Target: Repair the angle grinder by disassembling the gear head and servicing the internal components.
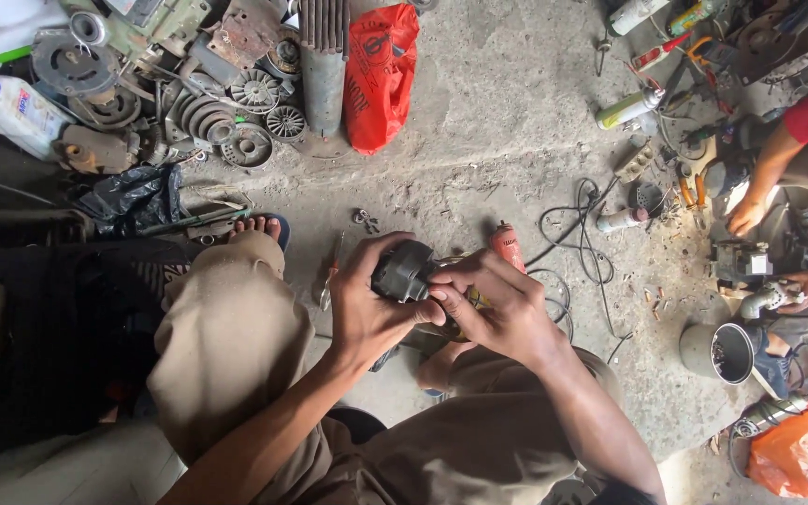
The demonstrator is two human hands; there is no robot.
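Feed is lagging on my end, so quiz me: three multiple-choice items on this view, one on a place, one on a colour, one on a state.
1. Where does the red plastic bag lie?
A. top centre of the floor
B. on the person's lap
C. in the metal cup

2. What colour is the part in the hands?
A. white
B. dark grey
C. yellow

3. How is that part held?
A. lying untouched
B. one hand only
C. left hand and right hand both gripping

Answers: 1 A, it lies beside the metal cylinder; 2 B, the casing looks dark; 3 C, both sets of fingers close on it.
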